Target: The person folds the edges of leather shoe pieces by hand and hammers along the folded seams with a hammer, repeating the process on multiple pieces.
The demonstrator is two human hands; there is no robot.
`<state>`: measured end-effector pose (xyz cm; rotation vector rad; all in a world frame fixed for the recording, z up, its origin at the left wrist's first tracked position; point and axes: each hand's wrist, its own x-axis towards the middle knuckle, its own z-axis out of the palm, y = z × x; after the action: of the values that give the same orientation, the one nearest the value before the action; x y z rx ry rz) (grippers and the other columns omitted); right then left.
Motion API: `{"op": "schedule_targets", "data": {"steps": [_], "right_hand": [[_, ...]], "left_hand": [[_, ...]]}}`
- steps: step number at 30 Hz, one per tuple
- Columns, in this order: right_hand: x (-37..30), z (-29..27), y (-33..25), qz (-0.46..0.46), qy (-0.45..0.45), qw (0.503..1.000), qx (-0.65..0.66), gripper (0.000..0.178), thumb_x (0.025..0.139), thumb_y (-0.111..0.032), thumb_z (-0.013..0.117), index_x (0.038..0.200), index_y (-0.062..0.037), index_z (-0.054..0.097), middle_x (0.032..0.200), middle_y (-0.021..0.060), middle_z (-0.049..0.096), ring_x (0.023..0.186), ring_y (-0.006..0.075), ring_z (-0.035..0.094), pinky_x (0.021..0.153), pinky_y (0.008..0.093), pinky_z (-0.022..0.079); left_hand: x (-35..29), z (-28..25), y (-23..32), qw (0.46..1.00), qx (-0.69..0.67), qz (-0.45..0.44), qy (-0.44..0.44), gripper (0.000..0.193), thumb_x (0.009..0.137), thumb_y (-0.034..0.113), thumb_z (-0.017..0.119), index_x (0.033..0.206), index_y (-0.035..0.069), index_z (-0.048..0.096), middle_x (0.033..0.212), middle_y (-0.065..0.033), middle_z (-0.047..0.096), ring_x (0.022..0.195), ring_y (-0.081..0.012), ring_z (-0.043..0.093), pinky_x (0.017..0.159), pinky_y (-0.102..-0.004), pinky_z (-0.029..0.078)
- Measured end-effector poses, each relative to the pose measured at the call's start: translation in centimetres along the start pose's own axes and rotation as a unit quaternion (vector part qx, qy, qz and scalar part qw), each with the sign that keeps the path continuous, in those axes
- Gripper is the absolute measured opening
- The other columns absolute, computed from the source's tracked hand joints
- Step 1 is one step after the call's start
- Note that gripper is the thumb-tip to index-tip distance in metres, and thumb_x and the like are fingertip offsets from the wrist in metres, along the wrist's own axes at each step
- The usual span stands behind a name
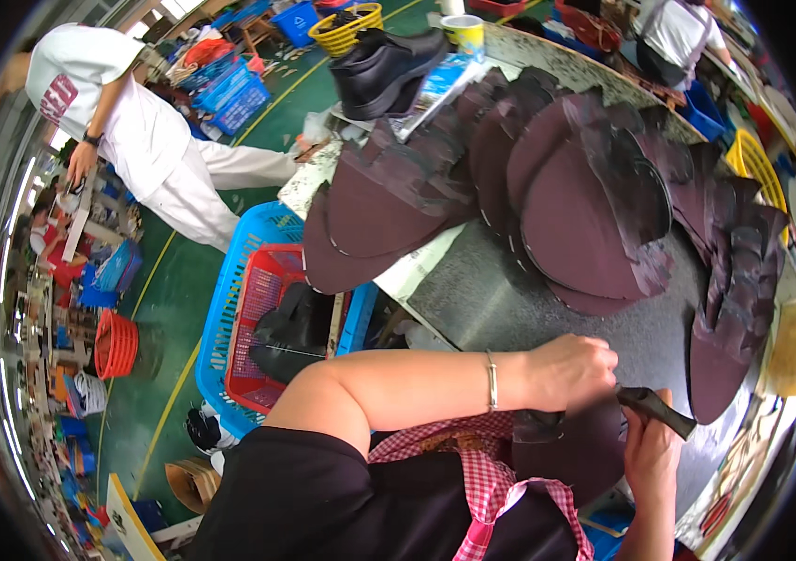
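Observation:
My left hand (pixel 571 372) is closed, its fingers curled on the edge of a dark maroon shoe upper piece (pixel 580 458) lying close to my body. My right hand (pixel 652 453) is closed around a hammer, whose dark metal head (pixel 657 411) points toward my left fingers. The hammer's handle is mostly hidden in the hand. Just beyond both hands is the grey worktop (pixel 473 294). Stacks of rounded maroon upper pieces (pixel 576 215) with shiny dark edges overlap along its far side, and more pieces (pixel 735 327) lie at the right.
Black shoes (pixel 384 70) and a yellow tub (pixel 463 35) stand at the table's far end. Left of the table, a red basket (pixel 253 374) with black shoe parts sits inside a blue basket (pixel 216 346). A person in white (pixel 150 140) stands at the far left on the green floor (pixel 173 290).

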<state>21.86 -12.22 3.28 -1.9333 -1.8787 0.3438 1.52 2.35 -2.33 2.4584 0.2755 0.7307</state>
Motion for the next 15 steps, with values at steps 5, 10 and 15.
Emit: {"op": "schedule_targets", "data": {"steps": [5, 10, 15], "right_hand": [[2.1, 0.1, -0.6, -0.050, -0.072, 0.988, -0.128, 0.014, 0.104, -0.020, 0.073, 0.102, -0.0079, 0.067, 0.089, 0.0161, 0.069, 0.077, 0.0360, 0.073, 0.061, 0.0487, 0.057], [2.8, 1.2, 0.0, -0.020, -0.061, 0.997, -0.050, 0.028, 0.106, -0.030, 0.072, 0.104, -0.0059, 0.057, 0.073, 0.0174, 0.070, 0.064, 0.0412, 0.074, 0.056, 0.0532, 0.058], [2.3, 0.4, -1.0, -0.037, -0.080, 0.996, -0.030, 0.034, 0.107, -0.032, 0.070, 0.110, -0.0026, 0.053, 0.073, 0.0202, 0.072, 0.066, 0.0433, 0.075, 0.057, 0.0548, 0.058]], "left_hand": [[-1.0, -0.6, 0.1, 0.999, 0.031, -0.036, 0.005, 0.012, 0.090, 0.014, 0.075, 0.085, 0.005, 0.071, 0.089, -0.0104, 0.067, 0.091, -0.0307, 0.072, 0.076, -0.0448, 0.062], [-1.1, -2.6, -0.4, 0.999, -0.029, -0.042, -0.009, 0.013, 0.090, 0.013, 0.083, 0.099, 0.004, 0.079, 0.095, -0.0096, 0.073, 0.088, -0.0323, 0.074, 0.079, -0.0439, 0.062], [-2.0, -1.6, 1.5, 0.998, 0.043, -0.044, -0.015, 0.011, 0.090, 0.012, 0.083, 0.098, 0.006, 0.079, 0.095, -0.0096, 0.074, 0.086, -0.0322, 0.074, 0.078, -0.0429, 0.062]]}}
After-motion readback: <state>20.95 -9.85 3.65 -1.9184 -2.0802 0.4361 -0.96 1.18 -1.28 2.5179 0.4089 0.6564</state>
